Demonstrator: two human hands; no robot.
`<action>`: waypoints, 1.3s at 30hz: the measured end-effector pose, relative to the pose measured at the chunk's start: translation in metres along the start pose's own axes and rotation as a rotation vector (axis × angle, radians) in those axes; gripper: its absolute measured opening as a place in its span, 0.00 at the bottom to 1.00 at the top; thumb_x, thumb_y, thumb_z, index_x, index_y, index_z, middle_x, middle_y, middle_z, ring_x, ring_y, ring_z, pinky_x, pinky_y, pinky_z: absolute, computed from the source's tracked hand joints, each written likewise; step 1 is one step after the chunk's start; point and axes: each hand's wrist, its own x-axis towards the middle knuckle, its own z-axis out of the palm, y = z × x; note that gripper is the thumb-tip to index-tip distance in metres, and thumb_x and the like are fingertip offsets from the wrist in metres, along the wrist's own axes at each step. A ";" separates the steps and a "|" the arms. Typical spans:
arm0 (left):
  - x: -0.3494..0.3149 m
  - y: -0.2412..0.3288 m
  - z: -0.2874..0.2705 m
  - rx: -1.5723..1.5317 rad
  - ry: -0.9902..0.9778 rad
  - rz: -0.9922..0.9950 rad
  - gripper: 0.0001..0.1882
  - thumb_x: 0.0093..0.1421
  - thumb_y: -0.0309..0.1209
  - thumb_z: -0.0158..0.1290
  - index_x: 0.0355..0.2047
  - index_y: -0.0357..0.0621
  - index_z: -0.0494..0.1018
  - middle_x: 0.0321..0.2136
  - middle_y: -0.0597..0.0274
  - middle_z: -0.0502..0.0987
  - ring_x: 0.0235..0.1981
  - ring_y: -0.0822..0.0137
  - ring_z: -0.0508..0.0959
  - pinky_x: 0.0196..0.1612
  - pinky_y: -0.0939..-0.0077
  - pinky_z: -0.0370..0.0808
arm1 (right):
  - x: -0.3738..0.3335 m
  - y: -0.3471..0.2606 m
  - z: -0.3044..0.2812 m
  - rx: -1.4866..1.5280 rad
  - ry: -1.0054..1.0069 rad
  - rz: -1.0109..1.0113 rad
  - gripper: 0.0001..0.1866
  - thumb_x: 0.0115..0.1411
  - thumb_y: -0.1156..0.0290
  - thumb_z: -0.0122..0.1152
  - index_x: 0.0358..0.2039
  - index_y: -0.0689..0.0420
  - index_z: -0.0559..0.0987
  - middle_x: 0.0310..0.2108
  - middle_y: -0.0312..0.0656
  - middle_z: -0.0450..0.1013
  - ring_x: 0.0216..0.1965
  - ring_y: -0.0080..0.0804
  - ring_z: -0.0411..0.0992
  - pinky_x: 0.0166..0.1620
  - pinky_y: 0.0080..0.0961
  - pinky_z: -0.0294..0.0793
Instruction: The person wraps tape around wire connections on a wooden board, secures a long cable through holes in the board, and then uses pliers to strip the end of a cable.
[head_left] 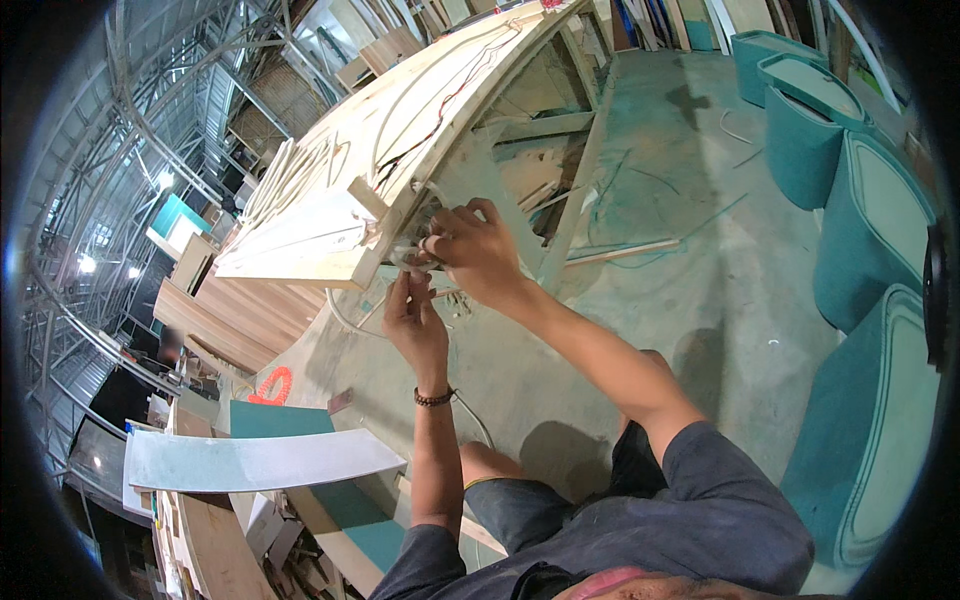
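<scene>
Both hands meet at the near corner of a wooden workbench (300,262), just off its edge. My left hand (415,325), with a beaded bracelet on its wrist, points upward with thumb and fingers pinched together. Above it my right hand (478,250) reaches in from the right, fingers curled and closed. Between their fingertips is a small translucent, shiny piece (408,256), too small and covered to name. A wood block (367,197) stands on the bench top close by. Beside it lies a bundle of pale flexible strips (290,185).
Thin red and black wires (440,112) run along the bench top. Several teal-sided rounded panels or cases (870,235) line the right side. A curved white panel (265,462) juts in at lower left. A wood strip (620,252) lies on the floor by the bench frame.
</scene>
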 end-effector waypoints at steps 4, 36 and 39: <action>0.005 -0.016 0.002 -0.243 0.010 -0.011 0.13 0.72 0.34 0.51 0.45 0.34 0.75 0.37 0.61 0.79 0.33 0.75 0.77 0.34 0.82 0.76 | -0.007 0.010 0.014 0.062 -0.038 -0.081 0.02 0.50 0.68 0.64 0.27 0.47 0.82 0.29 0.34 0.75 0.38 0.32 0.75 0.47 0.33 0.71; 0.018 0.029 -0.057 0.412 -0.030 0.282 0.08 0.64 0.29 0.58 0.38 0.37 0.77 0.25 0.50 0.82 0.24 0.56 0.83 0.28 0.68 0.76 | -0.043 -0.030 -0.012 0.116 -0.179 -0.032 0.12 0.60 0.73 0.63 0.44 0.57 0.81 0.45 0.43 0.75 0.55 0.46 0.71 0.56 0.42 0.72; -0.007 0.028 -0.061 0.253 -0.208 0.128 0.07 0.63 0.28 0.58 0.39 0.38 0.74 0.24 0.50 0.80 0.24 0.54 0.82 0.29 0.65 0.76 | -0.061 -0.025 -0.012 0.318 -0.171 0.060 0.13 0.65 0.72 0.57 0.48 0.55 0.81 0.49 0.47 0.76 0.59 0.47 0.71 0.60 0.43 0.70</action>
